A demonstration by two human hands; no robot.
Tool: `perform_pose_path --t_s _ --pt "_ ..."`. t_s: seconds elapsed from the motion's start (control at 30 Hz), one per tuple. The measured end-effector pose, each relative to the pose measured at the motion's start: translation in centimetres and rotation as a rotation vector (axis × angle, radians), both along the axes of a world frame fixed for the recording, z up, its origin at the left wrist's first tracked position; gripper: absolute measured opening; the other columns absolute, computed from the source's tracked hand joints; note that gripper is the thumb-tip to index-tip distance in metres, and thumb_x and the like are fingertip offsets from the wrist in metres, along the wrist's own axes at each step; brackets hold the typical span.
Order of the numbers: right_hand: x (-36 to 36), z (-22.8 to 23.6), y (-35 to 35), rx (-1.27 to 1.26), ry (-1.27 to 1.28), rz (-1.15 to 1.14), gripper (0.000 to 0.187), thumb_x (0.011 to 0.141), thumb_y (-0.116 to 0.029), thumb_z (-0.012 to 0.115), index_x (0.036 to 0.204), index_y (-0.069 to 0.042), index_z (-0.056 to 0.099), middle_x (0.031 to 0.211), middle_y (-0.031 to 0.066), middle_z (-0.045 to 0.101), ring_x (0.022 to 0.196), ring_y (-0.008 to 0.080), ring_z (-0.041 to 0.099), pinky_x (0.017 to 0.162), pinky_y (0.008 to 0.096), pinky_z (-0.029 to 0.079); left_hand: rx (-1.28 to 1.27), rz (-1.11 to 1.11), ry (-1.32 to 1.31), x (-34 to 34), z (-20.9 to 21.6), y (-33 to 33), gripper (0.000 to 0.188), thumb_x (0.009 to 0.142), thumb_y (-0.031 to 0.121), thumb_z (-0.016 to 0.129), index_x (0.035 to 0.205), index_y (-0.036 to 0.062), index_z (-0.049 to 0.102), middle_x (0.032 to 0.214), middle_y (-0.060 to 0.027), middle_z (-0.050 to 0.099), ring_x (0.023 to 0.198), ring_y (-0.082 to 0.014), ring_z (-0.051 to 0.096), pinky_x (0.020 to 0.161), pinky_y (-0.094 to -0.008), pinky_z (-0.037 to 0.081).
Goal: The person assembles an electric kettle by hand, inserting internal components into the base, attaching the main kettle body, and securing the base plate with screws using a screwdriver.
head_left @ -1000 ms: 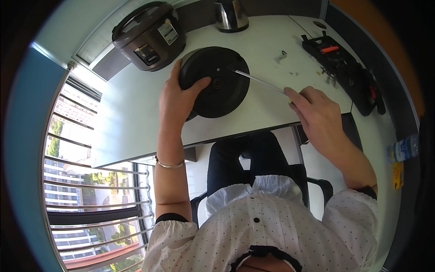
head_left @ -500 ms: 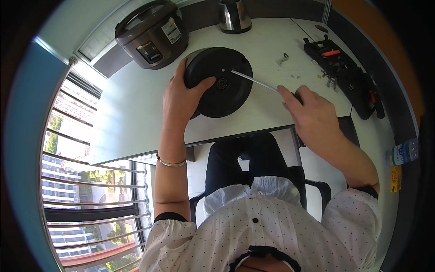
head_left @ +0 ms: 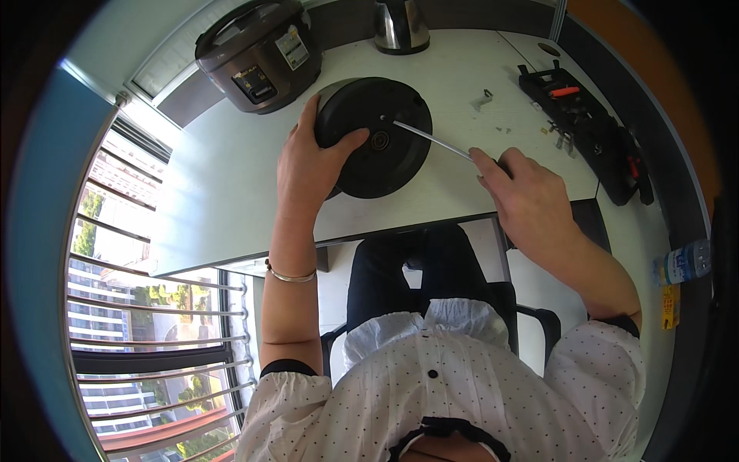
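A round black appliance base (head_left: pixel 385 165) with a ringed socket near its middle faces up toward me above the white desk. A lighter curved side shows behind its upper left edge. My left hand (head_left: pixel 312 158) grips it from the left, thumb across the black face and fingers round the rim. In my right hand (head_left: pixel 527 189) is a screwdriver (head_left: pixel 435 139), its handle mostly hidden in my closed fingers. The thin metal shaft points left, its tip over the black face close to a small shiny spot, perhaps a screw; contact is unclear.
A brown rice cooker (head_left: pixel 258 58) and a steel kettle (head_left: pixel 400 29) stand at the back of the desk (head_left: pixel 223 200). An unfolded black tool case (head_left: pixel 585 127) lies at the right, small metal parts (head_left: pixel 483 98) beside it. A plastic bottle (head_left: pixel 685 262) is at far right.
Almost nothing differs. The whole view has shifted very slightly; both hands keep their grips, and the screwdriver tip stays by the same spot on the black base.
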State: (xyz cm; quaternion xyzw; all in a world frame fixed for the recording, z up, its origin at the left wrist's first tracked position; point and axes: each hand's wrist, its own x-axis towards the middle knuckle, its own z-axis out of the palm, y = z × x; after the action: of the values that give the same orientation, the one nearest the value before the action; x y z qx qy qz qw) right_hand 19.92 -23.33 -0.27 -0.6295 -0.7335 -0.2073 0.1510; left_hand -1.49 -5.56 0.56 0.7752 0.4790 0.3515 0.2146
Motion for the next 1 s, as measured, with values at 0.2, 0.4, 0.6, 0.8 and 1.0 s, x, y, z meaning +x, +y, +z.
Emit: perform_pose_path --t_s 0.2,0.4,0.6,0.8,1.0 --pt "0.0 -0.14 -0.07 -0.008 0.025 -0.002 0.058 0.063 0.003 0.064 0.12 -0.002 0.057 0.08 0.0105 0.05 0.068 0.022 0.057 0.055 0.0321 0.049 -0.008 -0.007 -0.008 0.1 0.0 -0.02 0.083 0.069 0.043 0.076 0.137 0.0085 0.045 0.113 -0.0193 0.062 0.101 -0.0323 0.063 0.085 -0.0399 0.051" --pt "-0.12 -0.13 0.01 -0.019 0.024 -0.003 0.059 0.061 0.002 0.065 0.12 -0.002 0.057 0.08 0.0106 0.051 0.069 0.0221 0.058 0.055 0.0318 0.049 -0.01 0.0 0.005 0.03 0.04 0.01 0.083 0.069 0.044 0.076 0.137 0.0085 0.045 0.114 -0.0191 0.062 0.101 -0.0324 0.063 0.085 -0.0402 0.051" --pt "-0.27 -0.02 -0.34 -0.057 0.025 -0.036 0.061 0.061 0.001 0.068 0.12 -0.002 0.056 0.082 0.0108 0.052 0.071 0.0225 0.059 0.056 0.0313 0.05 0.009 0.002 0.014 0.09 0.02 -0.1 0.083 0.069 0.044 0.076 0.137 0.0087 0.045 0.114 -0.0189 0.062 0.102 -0.0326 0.063 0.085 -0.0406 0.051" --pt "-0.45 0.13 -0.75 -0.068 0.051 -0.023 0.067 0.058 -0.004 0.076 0.122 -0.002 0.055 0.085 0.0106 0.052 0.073 0.0228 0.059 0.059 0.0317 0.05 0.003 -0.004 -0.001 -0.01 -0.09 0.01 0.083 0.069 0.044 0.076 0.137 0.0094 0.045 0.114 -0.019 0.061 0.102 -0.0325 0.063 0.085 -0.0404 0.051" --pt "-0.61 0.4 -0.76 -0.093 0.065 -0.028 0.068 0.058 -0.006 0.077 0.122 -0.002 0.054 0.086 0.0108 0.052 0.075 0.0226 0.059 0.06 0.0317 0.05 -0.004 0.004 0.002 0.09 -0.02 -0.1 0.082 0.069 0.043 0.076 0.138 0.0102 0.045 0.114 -0.0188 0.061 0.101 -0.0323 0.063 0.085 -0.0403 0.051"
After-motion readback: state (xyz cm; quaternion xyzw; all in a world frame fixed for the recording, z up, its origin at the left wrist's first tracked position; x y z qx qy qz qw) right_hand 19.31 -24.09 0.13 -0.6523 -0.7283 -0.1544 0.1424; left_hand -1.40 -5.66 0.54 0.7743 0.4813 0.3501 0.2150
